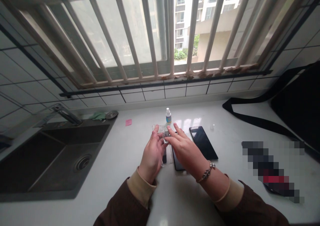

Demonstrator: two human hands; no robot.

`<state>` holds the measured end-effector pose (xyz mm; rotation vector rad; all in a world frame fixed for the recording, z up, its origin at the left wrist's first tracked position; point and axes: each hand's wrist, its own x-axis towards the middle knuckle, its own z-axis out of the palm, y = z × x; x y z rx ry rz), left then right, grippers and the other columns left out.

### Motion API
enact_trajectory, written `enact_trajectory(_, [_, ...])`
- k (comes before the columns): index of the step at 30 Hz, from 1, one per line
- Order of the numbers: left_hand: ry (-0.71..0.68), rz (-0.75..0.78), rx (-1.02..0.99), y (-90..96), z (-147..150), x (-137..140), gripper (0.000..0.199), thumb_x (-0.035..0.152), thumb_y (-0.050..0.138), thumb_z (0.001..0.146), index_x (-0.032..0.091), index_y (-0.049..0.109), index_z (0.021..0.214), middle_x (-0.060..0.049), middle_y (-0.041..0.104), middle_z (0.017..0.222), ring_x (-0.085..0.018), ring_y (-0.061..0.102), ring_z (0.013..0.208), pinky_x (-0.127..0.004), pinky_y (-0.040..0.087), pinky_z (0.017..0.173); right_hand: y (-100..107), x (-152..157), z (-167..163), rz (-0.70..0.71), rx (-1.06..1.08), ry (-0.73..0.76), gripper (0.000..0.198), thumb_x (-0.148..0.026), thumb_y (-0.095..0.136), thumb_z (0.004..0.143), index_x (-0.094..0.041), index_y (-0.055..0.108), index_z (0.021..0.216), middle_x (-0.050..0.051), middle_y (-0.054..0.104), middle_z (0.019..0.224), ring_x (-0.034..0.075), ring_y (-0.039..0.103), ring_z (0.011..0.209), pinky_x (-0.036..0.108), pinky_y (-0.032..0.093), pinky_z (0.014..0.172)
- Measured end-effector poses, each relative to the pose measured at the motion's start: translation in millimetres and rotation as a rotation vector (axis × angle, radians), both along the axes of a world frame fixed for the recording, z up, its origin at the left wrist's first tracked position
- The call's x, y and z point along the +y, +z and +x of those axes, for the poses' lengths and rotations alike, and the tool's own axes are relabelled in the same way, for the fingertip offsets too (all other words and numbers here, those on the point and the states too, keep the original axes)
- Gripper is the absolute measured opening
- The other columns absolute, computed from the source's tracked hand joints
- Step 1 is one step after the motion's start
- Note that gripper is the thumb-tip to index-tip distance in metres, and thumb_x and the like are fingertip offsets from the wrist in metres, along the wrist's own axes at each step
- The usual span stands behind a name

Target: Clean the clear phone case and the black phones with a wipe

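Observation:
A clear plastic case (158, 128), which looks like a phone case, is held in my left hand (150, 152) above the counter. My right hand (186, 149) reaches over from the right, its thumb and fingers at the case's near right edge and partly covering it. Some fingers of the right hand are stretched out. Beneath that hand lies a dark phone (178, 164), mostly hidden. A narrow dark object (164, 157) shows just beside my left hand. Behind the hands stands a small white-capped bottle (168, 116) with a blue and yellow label.
Right of my hands lies a black phone (203, 142), with a small clear cap-like piece (212, 126) behind it. A pink note (128, 122) is on the counter. The sink (72, 194) is at left; a black bag (297, 102) with a strap is at right.

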<state>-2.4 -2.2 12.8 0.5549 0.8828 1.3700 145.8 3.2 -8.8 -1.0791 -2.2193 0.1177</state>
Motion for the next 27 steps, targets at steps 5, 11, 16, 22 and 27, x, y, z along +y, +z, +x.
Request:
enact_trajectory(5, [0.132,0.037,-0.045,1.3,-11,8,0.048,0.047,0.042,0.111,0.021,0.051,0.150,-0.011,0.070,0.113,-0.021,0.071,0.108,-0.036,0.057,0.102,2,-5,-3,-0.011,-0.009,0.176,0.033,0.003,0.049,0.099,-0.012,0.073,0.116,0.020,0.052,0.162,0.036,0.025,0.162,0.057,0.040,0.128])
enact_trajectory(11, [0.210,0.060,-0.111,5.4,-25,12,0.044,0.052,0.043,0.109,0.021,0.059,0.137,-0.011,0.070,0.110,-0.022,0.072,0.102,-0.038,0.059,0.099,9,-13,-6,-0.215,0.224,0.346,0.026,-0.011,0.050,0.105,-0.019,0.074,0.112,0.012,0.056,0.160,0.030,0.034,0.160,0.052,0.041,0.128])
enact_trajectory(16, [0.038,0.092,-0.186,6.3,-23,8,0.045,0.050,0.047,0.108,0.017,0.060,0.137,-0.015,0.071,0.115,-0.024,0.072,0.105,-0.042,0.059,0.101,18,-11,4,-0.277,0.665,-0.018,0.030,-0.025,0.050,0.109,-0.025,0.072,0.129,0.010,0.076,0.132,0.027,0.070,0.128,0.048,0.057,0.110])
enact_trajectory(22, [-0.128,0.085,-0.149,6.8,-16,1,0.051,0.052,0.042,0.110,0.018,0.056,0.146,-0.015,0.070,0.118,-0.023,0.071,0.103,-0.038,0.062,0.089,31,-11,12,0.000,0.647,-0.176,0.022,-0.021,0.053,0.106,-0.021,0.075,0.109,0.010,0.075,0.104,0.025,0.072,0.101,0.043,0.060,0.093])
enact_trajectory(27, [-0.113,0.057,-0.126,11.4,-10,-3,0.051,0.050,0.042,0.110,0.018,0.058,0.146,-0.015,0.069,0.122,-0.023,0.071,0.107,-0.036,0.060,0.094,21,-13,0,0.073,0.389,0.242,0.036,-0.009,0.053,0.103,-0.022,0.067,0.134,0.012,0.075,0.132,0.024,0.069,0.127,0.045,0.055,0.113])
